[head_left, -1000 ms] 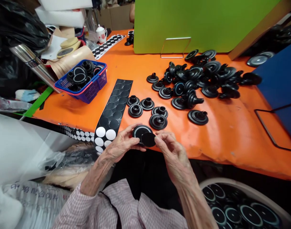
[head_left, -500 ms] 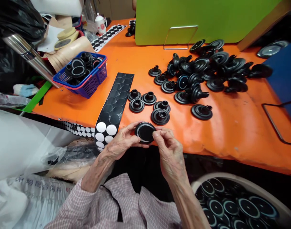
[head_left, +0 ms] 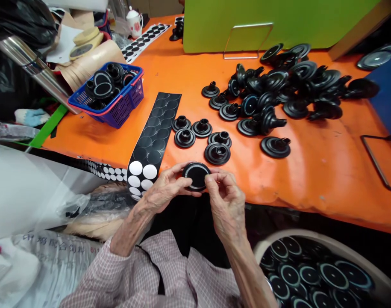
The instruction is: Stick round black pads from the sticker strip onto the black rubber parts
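A round black disc (head_left: pixel 197 175) with a pale ring near its rim is held flat face up at the table's front edge. My left hand (head_left: pixel 169 186) grips it from the left, thumb on the face and fingers at the rim and beneath. At the right rim, my right hand (head_left: pixel 225 192) pinches with thumb and forefinger; whether a thin piece lies between them is hidden. Left of my hands runs a black strip of round stickers (head_left: pixel 157 124), with white circles at its near end. Several black stemmed discs (head_left: pixel 217 153) stand stem up just beyond my hands.
A heap of black stemmed discs (head_left: pixel 275 81) covers the back right of the orange table (head_left: pixel 179 72). At the left stands a blue basket (head_left: pixel 124 100) holding similar parts. A pale tub (head_left: pixel 262 244) of discs sits below the right edge. A green board (head_left: pixel 278 21) rises behind.
The view has shifted slightly. Both hands keep their hold on the disc, with the left thumb a little farther over its face.
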Demonstrator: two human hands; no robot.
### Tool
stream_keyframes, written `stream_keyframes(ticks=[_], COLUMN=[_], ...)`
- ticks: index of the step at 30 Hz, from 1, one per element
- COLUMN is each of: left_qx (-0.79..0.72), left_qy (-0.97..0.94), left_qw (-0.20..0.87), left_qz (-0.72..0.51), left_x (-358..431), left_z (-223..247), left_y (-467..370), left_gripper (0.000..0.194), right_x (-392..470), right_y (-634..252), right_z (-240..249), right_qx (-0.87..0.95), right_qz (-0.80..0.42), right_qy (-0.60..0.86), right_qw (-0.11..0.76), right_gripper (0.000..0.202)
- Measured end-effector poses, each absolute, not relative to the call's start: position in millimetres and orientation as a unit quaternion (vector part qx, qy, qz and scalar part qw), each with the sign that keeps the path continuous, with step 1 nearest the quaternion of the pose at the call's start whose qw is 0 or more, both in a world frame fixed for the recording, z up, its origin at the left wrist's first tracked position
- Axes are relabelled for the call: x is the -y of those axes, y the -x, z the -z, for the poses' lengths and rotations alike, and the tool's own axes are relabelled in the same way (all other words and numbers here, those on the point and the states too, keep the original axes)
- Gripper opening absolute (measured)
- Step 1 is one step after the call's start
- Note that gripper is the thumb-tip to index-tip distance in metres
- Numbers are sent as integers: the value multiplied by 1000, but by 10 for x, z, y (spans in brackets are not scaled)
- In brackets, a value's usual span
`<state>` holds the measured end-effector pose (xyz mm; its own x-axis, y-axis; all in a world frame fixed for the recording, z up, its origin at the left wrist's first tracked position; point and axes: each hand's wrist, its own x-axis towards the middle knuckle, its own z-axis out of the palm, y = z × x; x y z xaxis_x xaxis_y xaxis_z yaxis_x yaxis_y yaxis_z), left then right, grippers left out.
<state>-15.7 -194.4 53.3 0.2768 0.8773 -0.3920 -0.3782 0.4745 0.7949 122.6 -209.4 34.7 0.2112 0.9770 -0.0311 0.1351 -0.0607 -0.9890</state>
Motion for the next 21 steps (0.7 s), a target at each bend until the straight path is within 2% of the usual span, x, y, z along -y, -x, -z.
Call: stream_keyframes(ticks=[12, 16, 21], left_qx=[-462, -475, -496], left_qy=[-303, -310, -343], left_qw=[698, 682, 672], left_qz=[-456, -461, -430], left_x=[1969, 1976, 1979], left_z=[-469, -438, -488], left_y=[128, 124, 162], left_gripper=[39, 40, 46], right_x=[2128, 2140, 2122], right_y=[-1122, -1083, -1071], right_z=[-205, -176, -229], right_qx=[629, 598, 515], right_qz=[-147, -179, -353], right_qy=[604, 619, 615], right_qw=[467, 476, 482], right_gripper=[10, 7, 22])
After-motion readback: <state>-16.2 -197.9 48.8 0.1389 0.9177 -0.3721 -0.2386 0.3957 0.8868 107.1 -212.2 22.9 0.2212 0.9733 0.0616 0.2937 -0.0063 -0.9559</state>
